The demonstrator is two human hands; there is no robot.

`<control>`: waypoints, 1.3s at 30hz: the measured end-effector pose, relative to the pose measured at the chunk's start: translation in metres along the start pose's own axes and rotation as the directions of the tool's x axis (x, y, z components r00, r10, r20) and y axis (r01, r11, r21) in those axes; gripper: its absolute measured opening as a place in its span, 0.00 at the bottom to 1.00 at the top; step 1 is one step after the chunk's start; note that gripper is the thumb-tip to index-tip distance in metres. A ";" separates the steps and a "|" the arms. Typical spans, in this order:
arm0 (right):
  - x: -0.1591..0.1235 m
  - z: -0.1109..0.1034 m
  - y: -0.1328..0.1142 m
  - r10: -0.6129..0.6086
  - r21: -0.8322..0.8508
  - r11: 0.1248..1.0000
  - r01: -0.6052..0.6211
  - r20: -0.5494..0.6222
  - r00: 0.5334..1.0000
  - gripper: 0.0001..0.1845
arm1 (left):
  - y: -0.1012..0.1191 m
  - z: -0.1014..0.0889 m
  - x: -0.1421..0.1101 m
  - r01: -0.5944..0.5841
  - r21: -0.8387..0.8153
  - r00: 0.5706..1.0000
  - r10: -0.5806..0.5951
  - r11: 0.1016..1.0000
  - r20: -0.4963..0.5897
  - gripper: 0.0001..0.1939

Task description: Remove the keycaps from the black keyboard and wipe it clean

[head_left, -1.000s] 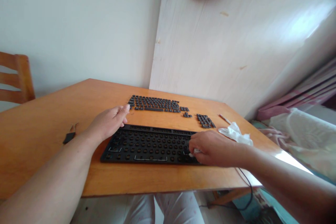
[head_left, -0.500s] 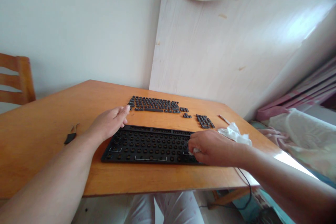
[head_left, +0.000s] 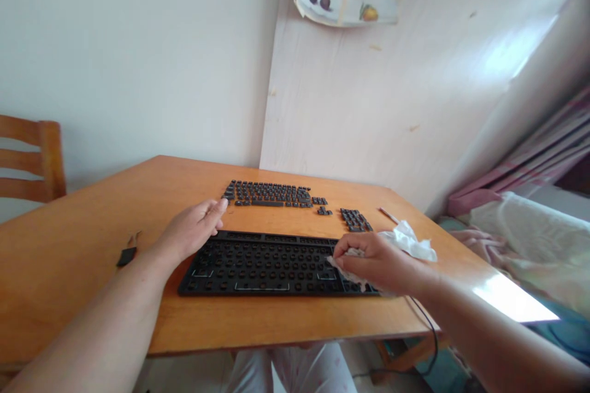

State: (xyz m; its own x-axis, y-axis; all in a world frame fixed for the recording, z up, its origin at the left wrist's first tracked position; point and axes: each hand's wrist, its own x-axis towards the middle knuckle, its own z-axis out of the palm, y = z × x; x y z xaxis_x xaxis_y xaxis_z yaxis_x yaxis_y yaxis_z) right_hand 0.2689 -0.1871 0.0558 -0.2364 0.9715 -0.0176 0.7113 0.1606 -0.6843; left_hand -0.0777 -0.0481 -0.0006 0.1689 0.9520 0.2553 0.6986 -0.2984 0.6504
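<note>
A black keyboard (head_left: 258, 264) with its keycaps off lies near the table's front edge, switches and wire stabilisers showing. My left hand (head_left: 196, 227) grips its far left corner, thumb on top and fingers curled at the edge. Over the keyboard's right part, my right hand (head_left: 369, 261) pinches a crumpled white tissue (head_left: 348, 270), which hangs against the switches. Beyond the keyboard, the loose black keycaps (head_left: 271, 194) are laid out in keyboard order. Another block of keycaps (head_left: 354, 220) lies to the right.
Left of my left arm lies a keycap puller (head_left: 128, 253) with wire ends. A white tissue heap (head_left: 408, 239) and a slim pen-like stick (head_left: 388, 215) are on the right. A cable (head_left: 433, 334) drops over the front edge of the wooden table (head_left: 83, 221).
My right hand has turned and lifted slightly, and more of the tissue shows below its fingers. My left hand stays at the keyboard's corner. The camera view has tilted up a little.
</note>
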 end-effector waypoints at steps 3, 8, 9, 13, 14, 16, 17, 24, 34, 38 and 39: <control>-0.003 0.013 0.013 0.124 0.551 0.833 -0.050 -0.098 0.987 0.12 | 0.004 0.001 -0.004 -0.071 -0.061 0.997 0.069 0.996 -0.033 0.25; -0.006 0.034 0.020 0.206 0.902 0.432 -0.002 -0.097 0.974 0.14 | 0.019 0.000 -0.011 -0.126 -0.141 0.984 0.105 0.982 -0.145 0.21; -0.006 0.037 0.020 0.201 0.920 0.393 0.010 -0.097 0.975 0.14 | 0.024 -0.002 -0.013 -0.139 -0.136 0.981 0.118 0.981 -0.154 0.21; -0.009 0.045 0.016 0.171 0.950 0.310 0.036 -0.093 0.981 0.12 | 0.052 -0.010 -0.026 -0.207 -0.090 0.969 0.192 0.974 -0.154 0.19; -0.009 0.048 0.015 0.168 0.951 0.306 0.047 -0.102 0.981 0.12 | 0.061 -0.009 -0.034 -0.218 -0.089 0.965 0.202 0.972 -0.165 0.18; -0.010 0.056 0.011 0.163 0.947 0.310 0.084 -0.140 0.977 0.13 | 0.081 -0.001 -0.056 -0.216 -0.127 0.966 0.192 0.968 -0.176 0.17; -0.010 0.061 0.008 0.162 0.943 0.315 0.109 -0.167 0.973 0.13 | 0.092 0.007 -0.070 -0.219 -0.172 0.966 0.188 0.961 -0.179 0.16; -0.014 0.105 -0.028 0.184 0.887 0.413 0.209 -0.306 0.934 0.15 | 0.149 0.102 -0.164 -0.112 -0.745 0.989 0.002 0.658 -0.146 0.24; -0.036 0.149 -0.035 0.026 0.682 0.698 0.220 -0.332 0.943 0.32 | 0.145 0.107 -0.169 0.083 -0.873 0.986 -0.164 0.481 0.004 0.32; -0.038 0.156 -0.028 -0.098 0.595 0.759 0.264 -0.298 0.950 0.30 | 0.137 0.101 -0.166 0.018 -0.862 0.981 -0.177 0.507 -0.084 0.26; -0.039 0.156 -0.026 -0.139 0.546 0.785 0.292 -0.304 0.942 0.29 | 0.134 0.099 -0.164 0.004 -0.850 0.978 -0.178 0.527 -0.106 0.24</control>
State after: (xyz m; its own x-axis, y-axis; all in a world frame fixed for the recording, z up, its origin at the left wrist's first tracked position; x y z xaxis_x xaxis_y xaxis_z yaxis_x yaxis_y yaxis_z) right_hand 0.1563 -0.2559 -0.0393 -0.1199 0.9464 0.3000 0.1281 0.3144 -0.9406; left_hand 0.0565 -0.2376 -0.0264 -0.0326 0.9772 0.2096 -0.2218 -0.2116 0.9519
